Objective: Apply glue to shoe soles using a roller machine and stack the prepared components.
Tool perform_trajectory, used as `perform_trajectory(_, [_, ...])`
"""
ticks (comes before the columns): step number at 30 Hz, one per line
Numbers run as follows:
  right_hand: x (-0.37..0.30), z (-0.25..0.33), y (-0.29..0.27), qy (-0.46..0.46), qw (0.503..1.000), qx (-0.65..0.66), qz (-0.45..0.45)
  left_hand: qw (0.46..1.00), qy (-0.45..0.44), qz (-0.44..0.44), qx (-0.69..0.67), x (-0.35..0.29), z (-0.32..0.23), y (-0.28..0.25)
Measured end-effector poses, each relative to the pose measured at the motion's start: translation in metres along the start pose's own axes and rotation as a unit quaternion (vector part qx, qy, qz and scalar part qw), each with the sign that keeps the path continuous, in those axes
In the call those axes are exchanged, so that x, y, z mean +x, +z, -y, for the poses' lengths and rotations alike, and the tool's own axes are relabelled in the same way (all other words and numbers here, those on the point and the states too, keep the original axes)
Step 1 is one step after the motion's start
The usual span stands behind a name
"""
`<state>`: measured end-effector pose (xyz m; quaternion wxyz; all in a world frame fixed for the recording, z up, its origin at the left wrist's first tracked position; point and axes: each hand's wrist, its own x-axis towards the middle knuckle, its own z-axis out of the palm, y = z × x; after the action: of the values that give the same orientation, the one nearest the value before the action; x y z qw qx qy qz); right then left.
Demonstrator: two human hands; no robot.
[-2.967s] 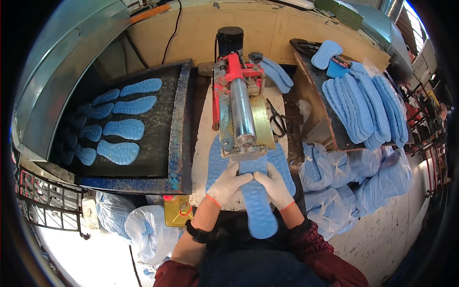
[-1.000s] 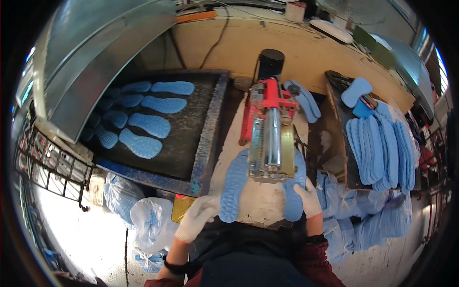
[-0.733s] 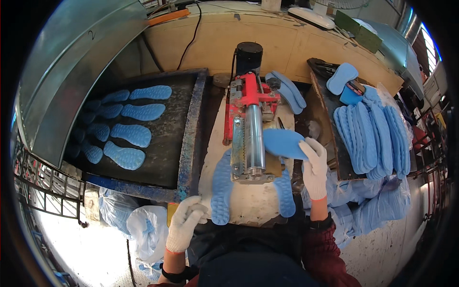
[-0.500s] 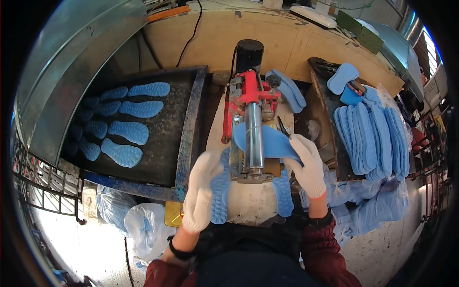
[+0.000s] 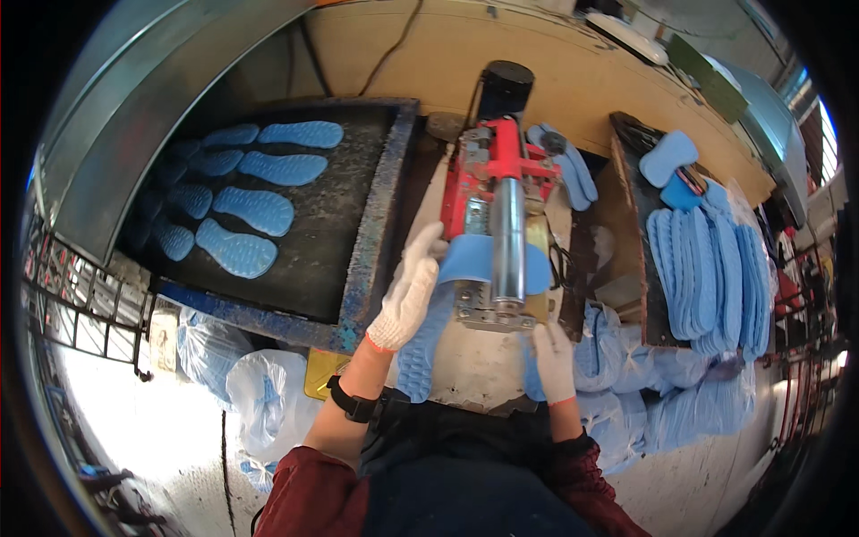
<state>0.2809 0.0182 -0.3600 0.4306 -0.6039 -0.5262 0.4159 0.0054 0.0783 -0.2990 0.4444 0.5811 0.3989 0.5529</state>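
A blue insole [image 5: 468,258] lies crosswise under the shiny metal roller [image 5: 510,242] of a red press [image 5: 514,161]. My left hand [image 5: 410,291], in a white knit glove, is at the insole's left end, its fingers stretched out and touching the edge. My gloved right hand [image 5: 555,362] is low at the press's near right corner. Its fingers are closed at a second blue insole [image 5: 532,376], whose far end they partly hide. Another bumpy blue insole [image 5: 416,367] lies at the left of the press's base, partly behind my left wrist.
On the left, a dark tray [image 5: 327,242] with a blue rim holds rows of bumpy insoles [image 5: 237,248]. On a board at right stand stacked insoles [image 5: 684,268]. Clear bags [image 5: 626,358] of blue pieces lie below. Two insoles [image 5: 573,170] rest behind the press.
My right hand has let go of the insole under the roller and moved down toward me. The insole has shifted left through the press, and my left hand has risen to its left end.
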Motion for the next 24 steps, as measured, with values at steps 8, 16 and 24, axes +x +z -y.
perform_trajectory(8, [0.009, -0.002, 0.116, -0.193, 0.904, -0.323, 0.201, 0.959, -0.239, 0.023, -0.151, -0.058, -0.023, -0.019])
perform_trajectory(16, [-0.001, 0.001, 0.148, -0.133, 0.945, -0.22, 0.202, 0.962, -0.123, -0.072, -0.231, -0.09, -0.037, -0.029])
perform_trajectory(24, [0.006, -0.012, 0.1, 0.084, 0.993, 0.053, 0.058, 0.765, -0.105, -0.249, -0.584, -0.035, 0.021, -0.093])
